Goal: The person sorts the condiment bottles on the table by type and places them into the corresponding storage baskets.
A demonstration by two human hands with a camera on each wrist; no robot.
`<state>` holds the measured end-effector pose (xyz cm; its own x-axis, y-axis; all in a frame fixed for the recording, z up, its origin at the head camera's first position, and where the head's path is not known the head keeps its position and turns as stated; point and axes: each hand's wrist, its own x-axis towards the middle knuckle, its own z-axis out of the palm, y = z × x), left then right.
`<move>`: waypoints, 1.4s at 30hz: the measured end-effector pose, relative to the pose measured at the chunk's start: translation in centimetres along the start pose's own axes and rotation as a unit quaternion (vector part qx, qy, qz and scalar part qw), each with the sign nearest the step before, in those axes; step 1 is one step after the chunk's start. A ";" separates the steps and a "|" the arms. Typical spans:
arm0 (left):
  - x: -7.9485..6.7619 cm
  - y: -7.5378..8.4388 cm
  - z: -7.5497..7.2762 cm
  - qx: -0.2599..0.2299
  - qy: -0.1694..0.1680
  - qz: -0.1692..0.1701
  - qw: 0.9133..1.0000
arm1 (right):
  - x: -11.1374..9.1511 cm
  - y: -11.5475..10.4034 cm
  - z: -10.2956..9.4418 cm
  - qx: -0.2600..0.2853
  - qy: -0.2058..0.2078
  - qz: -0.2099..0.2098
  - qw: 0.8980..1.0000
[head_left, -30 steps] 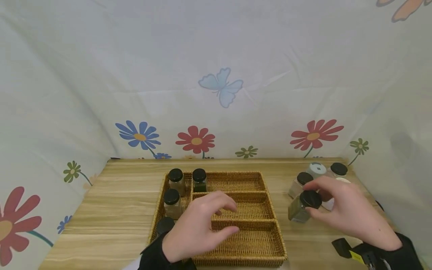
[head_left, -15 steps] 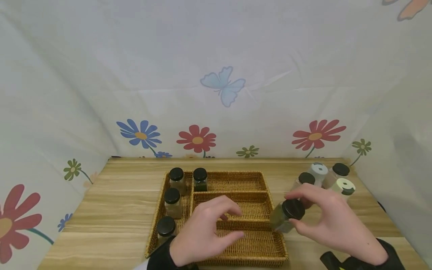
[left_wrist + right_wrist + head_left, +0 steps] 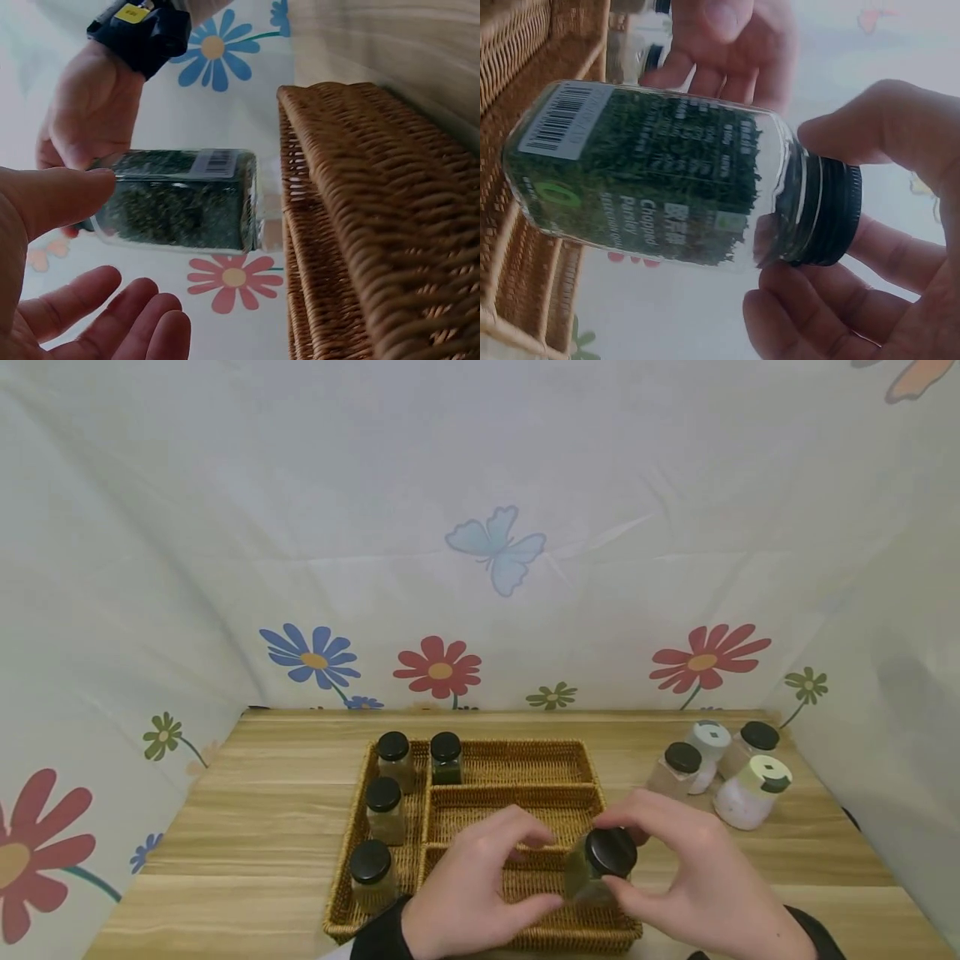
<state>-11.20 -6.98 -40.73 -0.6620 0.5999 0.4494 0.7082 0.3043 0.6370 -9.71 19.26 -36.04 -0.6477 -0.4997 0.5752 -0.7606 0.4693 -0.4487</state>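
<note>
My right hand [image 3: 690, 877] pinches a glass jar of chopped parsley [image 3: 645, 176] by its black lid, thumb on one side and fingers on the other. The jar hangs upright over the front right compartment of a wicker basket [image 3: 525, 764]. Its label and barcode show in the right wrist view. Beside it on the left, my left hand [image 3: 480, 885] reaches over the front of the basket with fingers loosely bent and nothing in its grasp. In the left wrist view, the left thumb [image 3: 67, 199] overlaps the jar's neck end.
Black-lidded jars [image 3: 386, 818] line the basket's left compartment, and another jar [image 3: 447, 764] stands in the back compartment. Right of the basket, a clear jar [image 3: 673, 772], a white shaker [image 3: 742, 802] and two other containers stand grouped. A printed cloth [image 3: 360, 527] rises behind the table.
My right hand has carried the parsley jar leftward, from beside the grouped containers to over the basket. My left hand has shifted slightly right and down.
</note>
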 end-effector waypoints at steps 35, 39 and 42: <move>-0.5 -0.8 3.7 -0.036 0.042 0.005 0.998 | 0.2 -1.6 3.0 0.042 0.022 -0.040 0.998; -0.5 -1.0 3.9 -0.040 0.055 0.014 0.998 | 0.1 -1.7 3.1 0.037 0.015 -0.016 0.999; -0.6 -1.2 4.0 -0.042 0.060 0.010 0.997 | 0.1 -1.7 3.2 0.041 0.014 -0.007 0.999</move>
<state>-10.66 -4.73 -44.25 -0.6766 0.5108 0.5304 0.7012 0.2270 0.6759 -8.67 16.10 -37.38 -0.6367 -0.4839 0.6003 -0.7711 0.4011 -0.4946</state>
